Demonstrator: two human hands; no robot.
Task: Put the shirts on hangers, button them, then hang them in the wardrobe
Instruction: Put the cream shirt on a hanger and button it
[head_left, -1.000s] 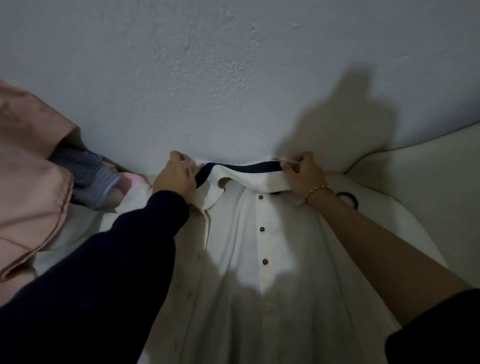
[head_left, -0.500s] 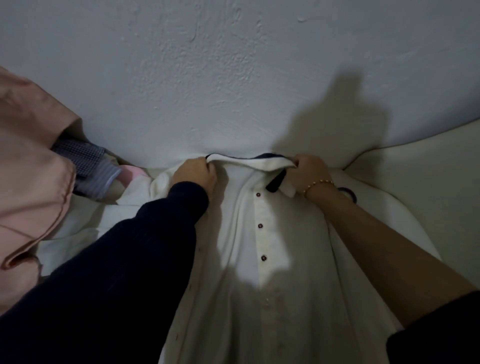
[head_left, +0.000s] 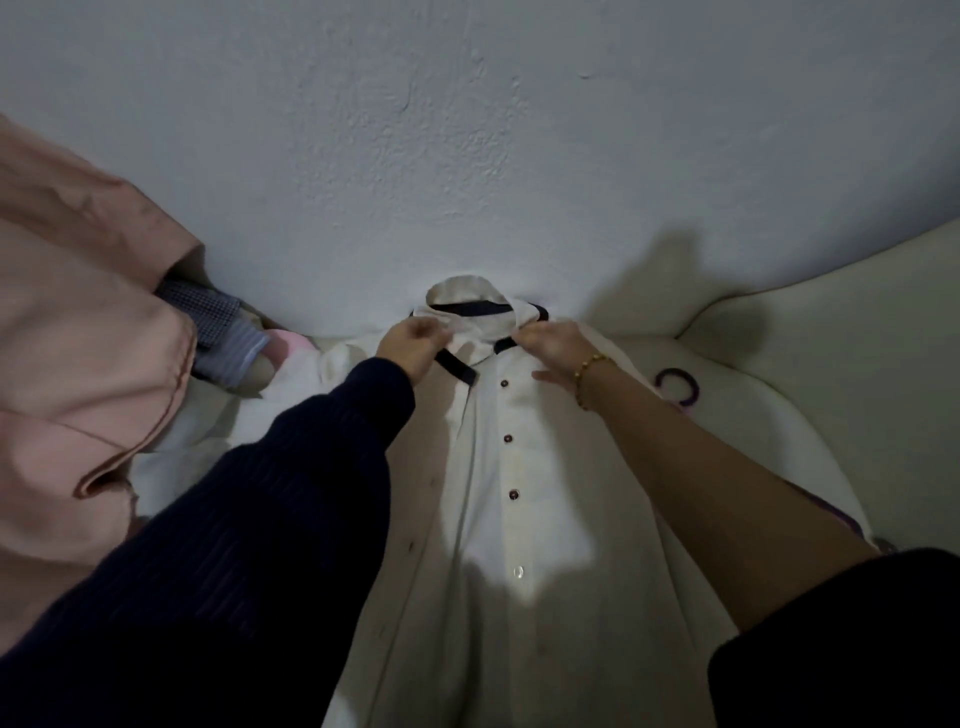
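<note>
A white shirt (head_left: 524, 525) with dark buttons lies flat on the bed, collar toward the wall. Its collar (head_left: 470, 304) has a dark navy inner band and stands up in a loop. My left hand (head_left: 413, 345) pinches the left collar point beside the navy band. My right hand (head_left: 553, 345) pinches the right collar point, a gold bracelet on that wrist. A purple hanger hook (head_left: 678, 387) pokes out from under the shirt's right shoulder; the hanger's body is hidden.
A pink garment (head_left: 78, 374) hangs or lies bunched at the left. Behind it sit a checked blue shirt (head_left: 213, 322) and a small pink item (head_left: 285, 345). The white wall (head_left: 467, 156) rises straight behind the bed. A cream cushion or mattress edge (head_left: 831, 343) curves at the right.
Both hands have drawn the collar ends inward and forward, so the collar now stands up in a loop. The hands sit closer together than a second ago.
</note>
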